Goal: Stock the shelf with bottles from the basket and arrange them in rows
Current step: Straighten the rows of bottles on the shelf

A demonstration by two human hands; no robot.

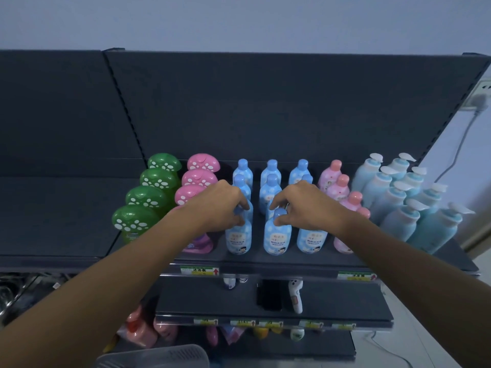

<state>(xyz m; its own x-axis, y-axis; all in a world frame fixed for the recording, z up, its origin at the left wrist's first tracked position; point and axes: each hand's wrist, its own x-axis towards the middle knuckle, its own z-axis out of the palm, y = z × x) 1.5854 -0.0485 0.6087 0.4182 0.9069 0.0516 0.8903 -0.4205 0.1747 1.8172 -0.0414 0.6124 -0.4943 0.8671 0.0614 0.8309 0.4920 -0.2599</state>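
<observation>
On the dark top shelf [292, 261] stand rows of bottles running front to back. My left hand [220, 205] pinches the cap of the front blue bottle [238, 240] in the left blue row. My right hand [303, 205] pinches the cap of the front blue bottle [276, 240] in the middle blue row. A third blue bottle [310, 241] stands under my right wrist. Both pinched bottles stand upright on the shelf. A grey basket [159, 357] shows at the bottom edge; its contents are hidden.
Green mushroom-capped bottles [138, 221] and pink ones [196, 179] fill the left rows. Pink bottles [342, 189] and pale blue pump bottles [406, 203] fill the right. Lower shelves [265, 301] hold small items. A white cable [462, 139] hangs on the right wall.
</observation>
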